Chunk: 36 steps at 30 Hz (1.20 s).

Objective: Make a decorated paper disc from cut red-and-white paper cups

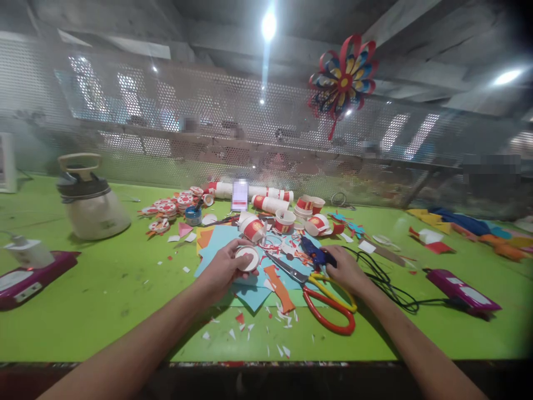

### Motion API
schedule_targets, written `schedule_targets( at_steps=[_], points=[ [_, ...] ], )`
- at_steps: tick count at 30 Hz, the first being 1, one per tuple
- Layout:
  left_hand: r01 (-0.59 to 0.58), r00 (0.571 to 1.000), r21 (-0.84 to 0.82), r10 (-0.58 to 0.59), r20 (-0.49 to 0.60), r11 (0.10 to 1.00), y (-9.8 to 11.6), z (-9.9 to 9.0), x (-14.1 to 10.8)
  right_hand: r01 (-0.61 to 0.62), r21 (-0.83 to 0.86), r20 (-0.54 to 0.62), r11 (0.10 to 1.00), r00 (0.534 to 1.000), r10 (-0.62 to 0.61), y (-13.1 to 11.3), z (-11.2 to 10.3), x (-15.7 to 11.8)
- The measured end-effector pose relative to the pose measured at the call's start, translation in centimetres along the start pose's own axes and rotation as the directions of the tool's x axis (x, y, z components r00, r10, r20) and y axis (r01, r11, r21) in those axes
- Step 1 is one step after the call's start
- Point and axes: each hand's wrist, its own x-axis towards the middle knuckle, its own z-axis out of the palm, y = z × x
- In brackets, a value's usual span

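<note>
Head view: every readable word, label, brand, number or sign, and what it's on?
None can be read with confidence.
Paper cup: round printed emblem, too small to read.
Phone: screen washed out, unreadable.
Cream jug: small mark low on its body, too blurred.
Blue jar: markings, if any, too small.
Round white piece: no readable text.

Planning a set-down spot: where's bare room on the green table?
Left: table between jug, left power strip and left forearm. Right: smaller patch between right forearm and right power strip. Crowded: the middle, with cups, blue paper, scissors and scraps; cable loops right of blue tool.
</note>
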Motion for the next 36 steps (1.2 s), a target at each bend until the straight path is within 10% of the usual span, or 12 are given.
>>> schedule_targets(
  at_steps=[36],
  points=[
    [0.035,0.997,0.008,-0.036,0.066,0.999,1.9,0.3,-0.8,0.018,-0.067,0.088,0.998,0.996,-0.012,-0.4,-0.3,0.6]
  ],
)
